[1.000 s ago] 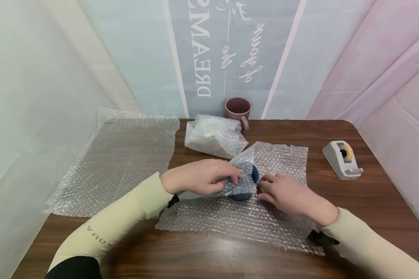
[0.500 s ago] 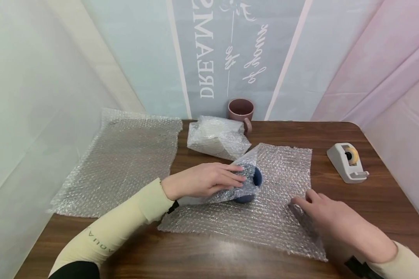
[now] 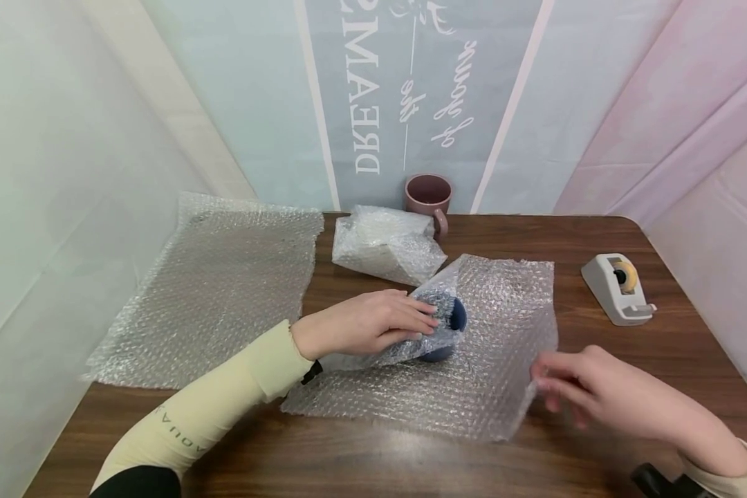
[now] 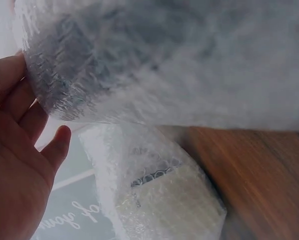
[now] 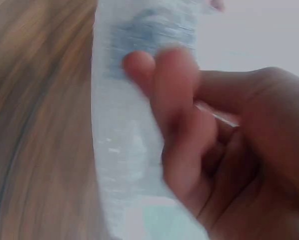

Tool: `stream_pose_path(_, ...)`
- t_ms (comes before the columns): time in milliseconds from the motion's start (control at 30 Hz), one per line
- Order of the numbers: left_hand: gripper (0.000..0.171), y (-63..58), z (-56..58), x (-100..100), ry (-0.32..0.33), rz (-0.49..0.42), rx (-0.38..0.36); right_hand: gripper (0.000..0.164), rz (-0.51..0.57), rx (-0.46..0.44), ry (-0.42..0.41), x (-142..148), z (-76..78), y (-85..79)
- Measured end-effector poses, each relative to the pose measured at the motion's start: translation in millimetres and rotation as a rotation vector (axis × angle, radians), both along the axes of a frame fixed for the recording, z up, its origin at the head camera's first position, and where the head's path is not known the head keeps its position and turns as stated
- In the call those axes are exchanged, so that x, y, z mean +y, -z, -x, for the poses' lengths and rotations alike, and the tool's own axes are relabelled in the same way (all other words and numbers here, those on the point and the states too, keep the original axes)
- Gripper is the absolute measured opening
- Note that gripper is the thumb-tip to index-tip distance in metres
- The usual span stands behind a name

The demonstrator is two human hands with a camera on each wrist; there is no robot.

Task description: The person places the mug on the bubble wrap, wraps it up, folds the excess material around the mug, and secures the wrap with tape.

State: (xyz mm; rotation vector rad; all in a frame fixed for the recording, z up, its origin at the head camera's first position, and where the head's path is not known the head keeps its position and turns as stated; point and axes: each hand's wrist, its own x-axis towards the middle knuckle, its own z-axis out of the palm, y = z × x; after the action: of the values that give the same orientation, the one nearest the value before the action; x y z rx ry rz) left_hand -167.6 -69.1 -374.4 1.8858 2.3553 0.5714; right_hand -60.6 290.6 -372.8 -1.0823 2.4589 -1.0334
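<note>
A dark blue cup [image 3: 457, 315] lies on a sheet of bubble wrap [image 3: 479, 373], with a flap of the wrap folded over most of it. My left hand [image 3: 373, 321] rests on that flap with its fingers fairly straight, pressing it against the cup. In the left wrist view the fingertips touch the wrapped cup [image 4: 74, 65]. My right hand [image 3: 597, 387] pinches the near right corner of the sheet and holds it raised off the table. The raised bubble wrap [image 5: 124, 135] looks blurred behind the fingers in the right wrist view.
A bundle in bubble wrap [image 3: 386, 242] sits behind the cup, beside a dusty pink mug [image 3: 428, 197] at the back edge. Another bubble wrap sheet [image 3: 224, 290] lies on the left. A white tape dispenser [image 3: 616, 290] stands at the right of the wooden table [image 3: 373, 456].
My right hand has moved from beside the cup to the sheet's near right corner, pinched it and lifted it. My left hand has flattened its fingers over the wrap on the cup.
</note>
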Motion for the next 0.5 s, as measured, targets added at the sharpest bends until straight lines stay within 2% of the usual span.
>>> stream_pose_path(133, 0.029, -1.5, -0.6, 2, 0.007, 0.006, 0.019, 0.035, 0.189, 0.045, -0.002, -18, 7.3, -11.6)
stream_pose_path(267, 0.028, -4.2, -3.1, 5, 0.007, 0.047, 0.075, 0.037, 0.277, 0.124, 0.038, -38, 16.7, -14.2)
stream_pose_path(400, 0.024, -4.8, -4.2, 9, -0.003, 0.096, 0.135, 0.035, 0.322, 0.115, 0.086, -56, 24.4, -10.4)
stream_pose_path(500, 0.021, -2.4, -3.2, 10, 0.007, 0.053, 0.162, 0.033, 0.356, 0.056, 0.109, -66, 28.3, -5.4)
